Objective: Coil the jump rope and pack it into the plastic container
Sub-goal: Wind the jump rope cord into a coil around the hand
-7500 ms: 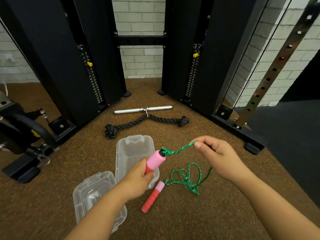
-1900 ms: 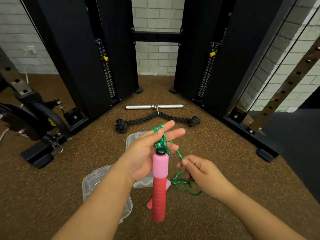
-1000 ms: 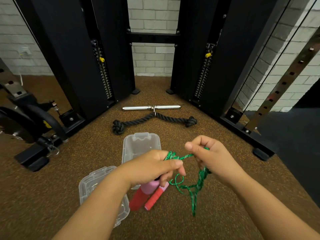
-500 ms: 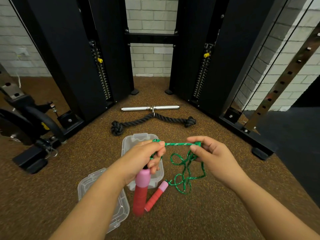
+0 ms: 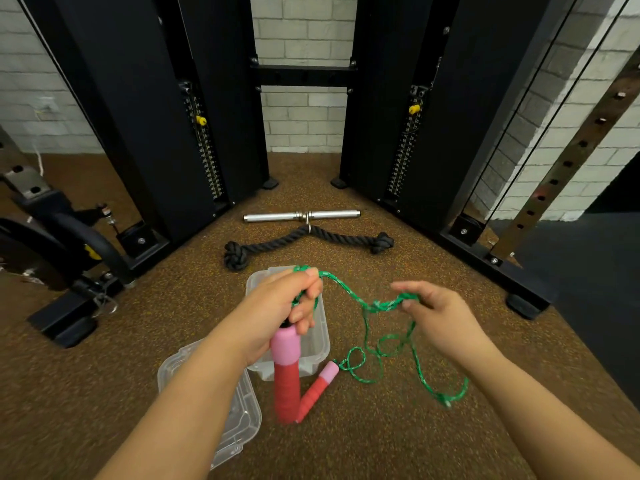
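Left hand (image 5: 277, 306) closed around coils of green jump rope (image 5: 377, 306), with loops bunched in the fist above one pink-and-red handle (image 5: 286, 372); handle hung just below the fingers (image 5: 304, 320), long axis near upright, pink end toward 12 o'clock, red end toward 6 o'clock. Right hand (image 5: 436, 313) at 3 o'clock of the left, well apart from it, thumb and forefinger pinched on the cord, remaining fingers loosely curled; cord sagged between the two hands, then dropped in loose tangled loops to the floor (image 5: 381, 445) beneath the right wrist. Second handle (image 5: 317, 389) lying on the floor, long axis tilted, pink end toward 1 o'clock, red end toward 7 o'clock, beside the hanging handle's lower end; cannot tell whether touching. Clear plastic container (image 5: 318, 341) open on the floor, partly hidden behind the left hand and handle; clear lid (image 5: 239, 420) at its 7 o'clock, beneath the left forearm. Black knotted rope attachment (image 5: 308, 242) and metal bar (image 5: 301, 215) farther off at 12 o'clock.
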A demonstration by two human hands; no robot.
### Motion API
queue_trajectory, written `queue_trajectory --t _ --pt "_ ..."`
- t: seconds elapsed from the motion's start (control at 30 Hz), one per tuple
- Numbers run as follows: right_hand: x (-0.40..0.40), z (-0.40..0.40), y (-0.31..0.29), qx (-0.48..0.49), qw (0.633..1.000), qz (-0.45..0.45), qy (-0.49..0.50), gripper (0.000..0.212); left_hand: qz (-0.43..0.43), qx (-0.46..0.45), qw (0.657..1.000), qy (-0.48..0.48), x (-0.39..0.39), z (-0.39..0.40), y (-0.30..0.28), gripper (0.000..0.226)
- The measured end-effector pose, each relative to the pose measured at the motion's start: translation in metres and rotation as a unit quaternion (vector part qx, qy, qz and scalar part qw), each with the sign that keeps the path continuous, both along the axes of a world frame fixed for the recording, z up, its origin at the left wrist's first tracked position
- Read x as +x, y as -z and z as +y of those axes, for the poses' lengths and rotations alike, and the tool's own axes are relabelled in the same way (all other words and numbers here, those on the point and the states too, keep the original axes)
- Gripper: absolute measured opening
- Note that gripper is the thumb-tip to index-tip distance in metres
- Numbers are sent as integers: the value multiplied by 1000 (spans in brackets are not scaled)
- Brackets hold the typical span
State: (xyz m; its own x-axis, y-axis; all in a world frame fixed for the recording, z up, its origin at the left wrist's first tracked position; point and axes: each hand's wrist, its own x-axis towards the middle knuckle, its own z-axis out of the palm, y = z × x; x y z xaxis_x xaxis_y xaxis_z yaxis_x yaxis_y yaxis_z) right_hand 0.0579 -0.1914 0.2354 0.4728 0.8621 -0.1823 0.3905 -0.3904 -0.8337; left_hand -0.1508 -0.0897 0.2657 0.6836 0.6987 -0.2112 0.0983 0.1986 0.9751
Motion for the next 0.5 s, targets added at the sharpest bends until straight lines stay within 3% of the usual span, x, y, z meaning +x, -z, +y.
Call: queue_trajectory --t 0.07,0.13,0.2,0.27,0.33,0.5 --pt "-9 0 0 14 997 -22 -78 43 25 9 999 35 4 -5 0 35" --pt "-22 1 -2 66 986 51 -146 51 46 21 997 61 9 -11 0 35" --pt "-34 3 -1 92 964 115 -219 48 49 22 996 70 12 -14 1 35" --pt "-39 4 0 88 956 121 -252 32 42 12 997 69 11 -13 1 35" --pt "-33 3 -3 92 963 113 -228 17 37 0 997 65 7 -12 2 36" --pt "-15 4 -7 129 977 109 -128 28 3 -42 996 72 4 -12 -1 39"
